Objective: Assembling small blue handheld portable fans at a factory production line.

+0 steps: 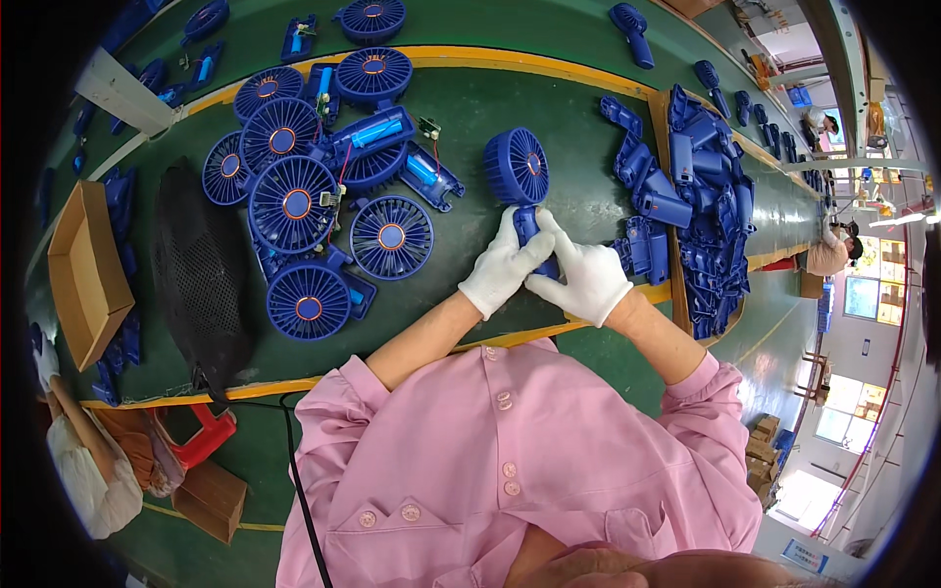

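Note:
A blue handheld fan [517, 167] with a round slatted head stands out from between my hands, its head pointing away from me. My left hand [507, 263], in a white glove, is closed round the left side of the fan's handle. From the right, my white-gloved right hand [580, 272] grips the same handle, thumb and fingers pressed to it. The handle's lower part is mostly hidden by the gloves. To the left lies a pile of blue fans [296, 203], several with opened handles that show a light-blue battery [378, 130] and small circuit boards with wires.
Blue plastic handle shells [704, 186] fill a cardboard tray on the right, with more shells [642, 176] beside it. On the left are a black mesh bag [201, 284] and a cardboard box [86, 274]. Another person's arm [78, 421] shows at the far left.

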A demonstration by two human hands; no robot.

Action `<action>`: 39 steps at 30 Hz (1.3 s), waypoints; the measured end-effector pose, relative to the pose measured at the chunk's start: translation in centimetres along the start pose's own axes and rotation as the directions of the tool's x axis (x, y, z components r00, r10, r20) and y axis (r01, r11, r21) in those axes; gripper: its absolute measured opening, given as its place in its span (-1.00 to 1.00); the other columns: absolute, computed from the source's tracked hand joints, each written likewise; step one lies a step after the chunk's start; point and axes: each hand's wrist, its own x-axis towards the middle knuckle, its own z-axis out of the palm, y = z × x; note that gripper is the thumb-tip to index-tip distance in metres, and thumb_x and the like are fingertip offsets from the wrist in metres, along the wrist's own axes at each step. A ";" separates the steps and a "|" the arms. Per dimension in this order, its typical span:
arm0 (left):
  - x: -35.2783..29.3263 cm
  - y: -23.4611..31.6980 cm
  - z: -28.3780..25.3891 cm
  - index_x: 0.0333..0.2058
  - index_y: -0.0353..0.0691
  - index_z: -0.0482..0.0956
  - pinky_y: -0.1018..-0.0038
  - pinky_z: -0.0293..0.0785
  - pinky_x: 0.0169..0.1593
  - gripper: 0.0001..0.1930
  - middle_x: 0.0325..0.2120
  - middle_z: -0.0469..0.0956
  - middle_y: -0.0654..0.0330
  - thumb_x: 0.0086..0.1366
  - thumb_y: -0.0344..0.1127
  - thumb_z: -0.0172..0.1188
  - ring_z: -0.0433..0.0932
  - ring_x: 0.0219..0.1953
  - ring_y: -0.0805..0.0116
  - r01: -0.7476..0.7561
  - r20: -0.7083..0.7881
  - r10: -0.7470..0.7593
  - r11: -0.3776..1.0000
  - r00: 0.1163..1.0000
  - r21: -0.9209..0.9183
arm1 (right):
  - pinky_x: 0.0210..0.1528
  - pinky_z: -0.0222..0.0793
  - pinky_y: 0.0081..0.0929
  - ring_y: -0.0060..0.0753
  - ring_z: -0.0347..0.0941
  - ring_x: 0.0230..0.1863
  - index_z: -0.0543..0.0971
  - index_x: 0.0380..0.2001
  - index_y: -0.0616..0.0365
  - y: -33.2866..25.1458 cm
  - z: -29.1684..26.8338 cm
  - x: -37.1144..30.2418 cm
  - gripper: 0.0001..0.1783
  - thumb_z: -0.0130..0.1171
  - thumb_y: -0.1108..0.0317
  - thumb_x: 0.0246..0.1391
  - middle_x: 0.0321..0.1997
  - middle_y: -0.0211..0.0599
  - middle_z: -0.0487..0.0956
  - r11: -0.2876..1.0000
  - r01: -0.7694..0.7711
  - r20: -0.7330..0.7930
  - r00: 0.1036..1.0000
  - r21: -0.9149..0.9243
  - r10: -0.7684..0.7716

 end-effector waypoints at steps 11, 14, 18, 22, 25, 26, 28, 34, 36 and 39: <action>-0.7 0.7 -0.1 0.26 -0.27 -0.03 0.08 0.49 -0.11 -0.03 -0.22 0.55 -0.22 0.19 0.45 -0.04 0.57 -0.15 -0.24 -0.148 0.101 0.112 0.845 0.989 0.514 | -0.50 0.48 -0.21 -0.02 0.55 -0.58 0.12 0.32 0.23 0.8 -2.0 -1.3 -0.03 0.27 -0.02 -0.05 -0.63 -0.07 0.56 0.988 0.003 0.030 1.000 0.157 -0.008; -1.1 0.2 0.1 0.26 -0.31 -0.09 0.07 0.49 -0.11 -0.01 -0.23 0.55 -0.25 0.20 0.44 -0.04 0.57 -0.16 -0.26 -0.167 0.109 0.129 0.845 0.986 0.507 | -0.53 0.47 -0.23 -0.04 0.55 -0.58 0.10 0.30 0.35 0.1 -0.8 -1.8 -0.01 0.27 -0.03 -0.02 -0.57 -0.07 0.58 0.997 0.059 -0.031 0.998 0.047 -0.058; -1.5 -0.1 0.3 0.27 -0.35 -0.16 0.07 0.49 -0.11 0.00 -0.22 0.54 -0.28 0.22 0.40 -0.02 0.57 -0.17 -0.27 -0.107 0.085 0.072 0.826 0.994 0.553 | -0.51 0.48 -0.27 -0.08 0.58 -0.52 0.03 0.29 0.45 0.2 0.2 -1.9 0.02 0.25 -0.04 0.02 -0.42 -0.03 0.60 0.994 0.098 -0.002 0.995 -0.038 -0.098; -1.5 0.0 0.4 0.27 -0.30 -0.09 0.12 0.48 -0.08 -0.09 -0.18 0.54 -0.22 0.26 0.31 0.01 0.57 -0.13 -0.21 -0.084 0.037 0.076 0.861 0.996 0.502 | -0.49 0.49 -0.26 -0.08 0.59 -0.48 0.03 0.29 0.45 0.1 0.5 -1.7 0.03 0.25 -0.06 0.01 -0.40 -0.05 0.61 0.992 0.122 -0.038 0.992 -0.041 -0.124; -0.6 -0.8 0.1 0.23 -0.27 0.06 0.23 0.46 -0.07 -0.25 -0.17 0.54 -0.08 0.31 0.17 0.05 0.58 -0.11 0.00 -0.159 -0.026 0.175 0.938 0.984 0.307 | -0.46 0.50 -0.24 -0.07 0.59 -0.45 0.04 0.30 0.39 0.3 1.8 -0.8 0.03 0.26 -0.08 0.00 -0.38 -0.06 0.61 0.990 0.138 -0.099 0.985 -0.006 -0.138; -0.5 -0.5 0.1 0.14 -0.28 0.20 0.30 0.47 -0.06 -0.40 -0.17 0.54 0.00 0.33 0.04 0.09 0.57 -0.14 0.20 -0.190 -0.065 0.206 0.962 0.976 0.196 | -0.45 0.50 -0.24 -0.06 0.59 -0.44 0.05 0.30 0.36 0.3 2.1 -0.3 0.02 0.26 -0.08 -0.01 -0.37 -0.06 0.62 0.992 0.128 -0.080 0.989 -0.004 -0.128; -0.3 0.8 0.1 0.09 -0.29 0.23 0.31 0.46 0.07 -0.54 -0.10 0.48 0.03 0.38 -0.11 0.05 0.52 -0.03 0.23 -0.164 -0.073 0.159 0.984 0.985 -0.069 | -0.42 0.51 -0.23 -0.05 0.60 -0.41 0.06 0.32 0.27 0.0 2.3 0.3 0.01 0.27 -0.07 -0.02 -0.36 -0.07 0.62 0.991 0.131 -0.106 0.986 0.037 -0.127; -0.1 2.5 -1.3 -0.02 -0.21 0.40 0.22 0.43 0.13 -0.62 -0.08 0.50 0.06 0.29 -0.17 0.23 0.47 0.06 0.16 -0.074 -0.054 0.056 0.898 0.997 -0.433 | -0.29 0.53 -0.24 0.03 0.60 -0.35 0.14 0.30 0.25 -0.5 3.2 1.0 -0.01 0.36 0.06 -0.12 -0.36 0.02 0.62 0.914 0.129 -0.369 0.929 0.386 0.025; -0.2 3.9 -0.8 -0.07 -0.22 0.45 0.24 0.42 0.13 -0.67 -0.11 0.53 0.10 0.24 -0.27 0.28 0.45 0.06 0.22 -0.060 0.006 0.077 0.829 0.997 -0.556 | -0.23 0.53 -0.19 0.07 0.60 -0.30 0.16 0.30 0.14 -0.5 2.0 0.8 -0.05 0.32 0.02 -0.11 -0.31 0.02 0.63 0.890 -0.069 -0.178 0.970 0.452 0.166; 0.0 3.1 -1.7 -0.07 -0.21 0.46 0.12 0.29 0.24 -0.59 -0.12 0.53 0.11 0.17 -0.20 0.36 0.33 0.20 0.11 -0.085 0.026 0.112 0.869 0.993 -0.488 | -0.17 0.49 -0.09 0.15 0.58 -0.29 0.30 0.21 0.06 -0.5 1.7 0.9 -0.19 0.24 -0.09 -0.07 -0.34 0.06 0.63 0.842 -0.056 -0.179 0.968 0.536 0.178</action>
